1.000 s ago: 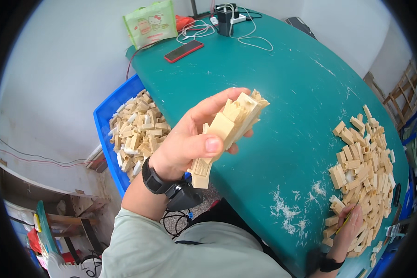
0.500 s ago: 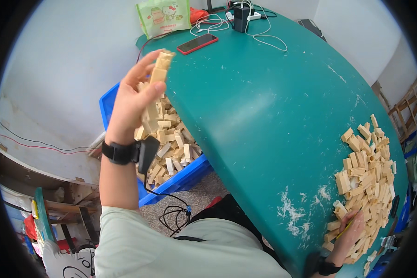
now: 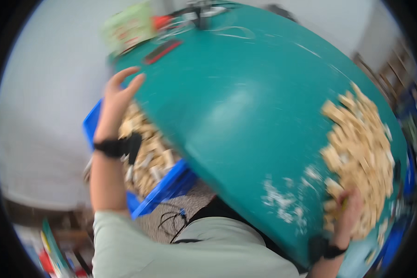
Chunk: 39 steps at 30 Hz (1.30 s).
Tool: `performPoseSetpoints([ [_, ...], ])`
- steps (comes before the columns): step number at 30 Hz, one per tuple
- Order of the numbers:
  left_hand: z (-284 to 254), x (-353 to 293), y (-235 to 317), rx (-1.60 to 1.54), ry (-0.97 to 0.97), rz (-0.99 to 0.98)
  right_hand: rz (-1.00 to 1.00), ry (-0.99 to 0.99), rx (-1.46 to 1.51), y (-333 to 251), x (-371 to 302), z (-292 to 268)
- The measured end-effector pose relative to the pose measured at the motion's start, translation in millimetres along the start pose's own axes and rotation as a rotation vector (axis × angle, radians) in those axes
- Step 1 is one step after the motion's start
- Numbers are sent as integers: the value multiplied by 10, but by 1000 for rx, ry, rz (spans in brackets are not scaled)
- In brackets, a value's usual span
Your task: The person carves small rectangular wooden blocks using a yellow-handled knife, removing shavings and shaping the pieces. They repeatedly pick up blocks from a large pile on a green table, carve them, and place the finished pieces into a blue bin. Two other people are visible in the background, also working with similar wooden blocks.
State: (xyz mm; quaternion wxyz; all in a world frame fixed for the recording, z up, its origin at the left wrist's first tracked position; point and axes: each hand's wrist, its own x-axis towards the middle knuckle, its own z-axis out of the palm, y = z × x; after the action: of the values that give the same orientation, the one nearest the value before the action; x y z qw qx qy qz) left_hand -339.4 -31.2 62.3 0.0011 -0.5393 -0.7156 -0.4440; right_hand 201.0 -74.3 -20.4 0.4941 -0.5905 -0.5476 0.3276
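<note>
My left hand [image 3: 117,99] is raised above the blue bin [image 3: 169,191], thumb and fingers apart with nothing between them. Many small cream-coloured blocks [image 3: 148,160] fill the bin, which stands beside the table. At the right, my right hand [image 3: 351,209] is at the near side of a heap of similar blocks [image 3: 361,150] on the green table [image 3: 231,153]. Its fingers are closed around a slim yellow tool [image 3: 344,204], whose exact kind is blurred. Motion smears the whole view.
White shavings [image 3: 285,199] lie on the table left of the heap. Toward the far left edge are a red-edged phone [image 3: 163,51], a light green bag [image 3: 129,28] and white cables [image 3: 234,31]. A black cable [image 3: 173,217] hangs below the bin.
The short stack of blocks in my left hand has been let go; its fingers are now spread. The view has shifted, and my right hand stays by the heap with the yellow tool.
</note>
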Motion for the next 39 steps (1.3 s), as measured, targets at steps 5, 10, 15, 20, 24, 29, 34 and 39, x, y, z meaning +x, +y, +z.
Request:
performPoseSetpoints([
  [5, 470, -464, 1173, -407, -308, 47, -151, -195, 45, -361, 73, 106],
  [10, 1104, -851, 2230, -593, -713, 297, -116, -70, 207, -456, 54, -120],
  [15, 1596, -1334, 2832, -550, -1024, 602, -96, 69, 379, -535, 38, -221],
  [20, 1974, -1837, 3057, -402, -1197, 926, -189, 203, 379, -637, 76, -373],
  [24, 2213, -2077, 3054, -415, -1157, 1136, -227, 258, 310, -637, 111, -390],
  [29, 2404, -2262, 3002, -290, -1004, 1283, -213, 273, 324, -652, 100, -456],
  [34, 2415, -2070, 2938, -195, -981, 1245, -171, 242, 308, -594, 132, -473],
  [39, 2314, -1781, 2872, -427, -1178, 726, -125, 154, 333, -469, 214, -384],
])
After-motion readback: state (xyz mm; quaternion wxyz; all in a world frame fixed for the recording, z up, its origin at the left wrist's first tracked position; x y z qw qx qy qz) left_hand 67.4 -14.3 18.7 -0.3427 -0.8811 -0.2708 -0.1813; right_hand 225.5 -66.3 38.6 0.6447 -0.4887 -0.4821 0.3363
